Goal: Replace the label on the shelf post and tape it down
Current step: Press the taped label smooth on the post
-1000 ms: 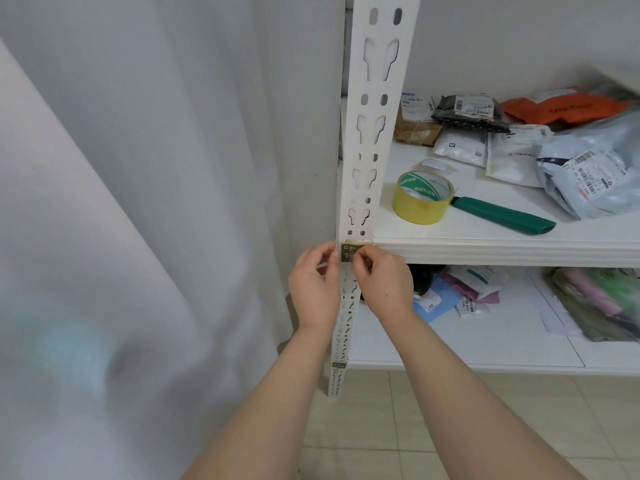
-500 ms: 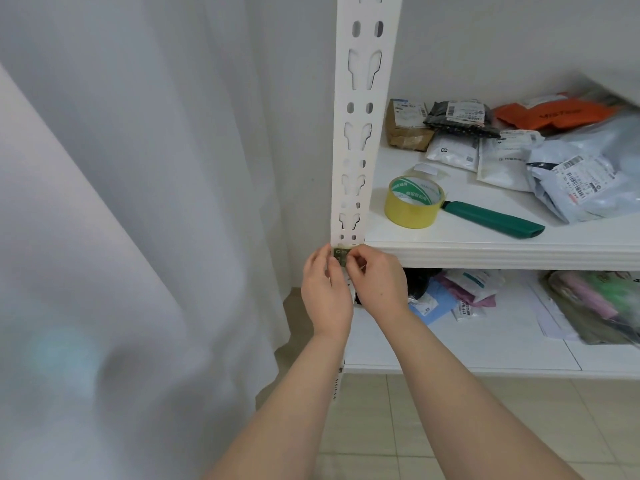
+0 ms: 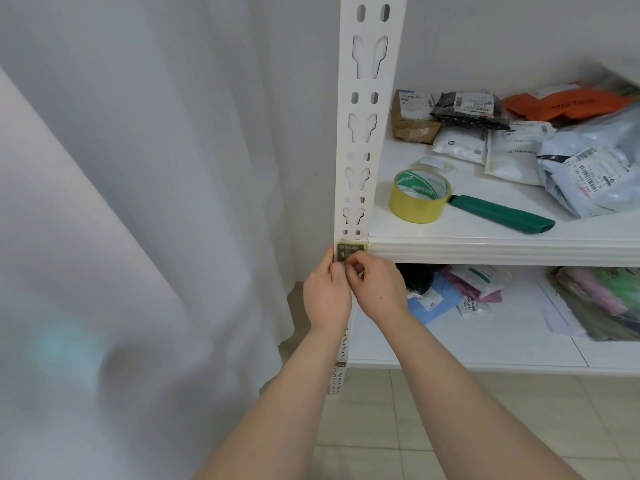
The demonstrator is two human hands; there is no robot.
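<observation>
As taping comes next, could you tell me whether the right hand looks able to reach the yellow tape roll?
Probably yes: the tape roll stands near the front edge of the shelf, beside the post, with nothing before it. The right hand is just below, but busy pinching the label.

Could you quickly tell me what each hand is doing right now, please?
Left hand: closed, thumb holding the label at its left edge on the shelf post.
Right hand: closed, pinching the label's lower part.
</observation>
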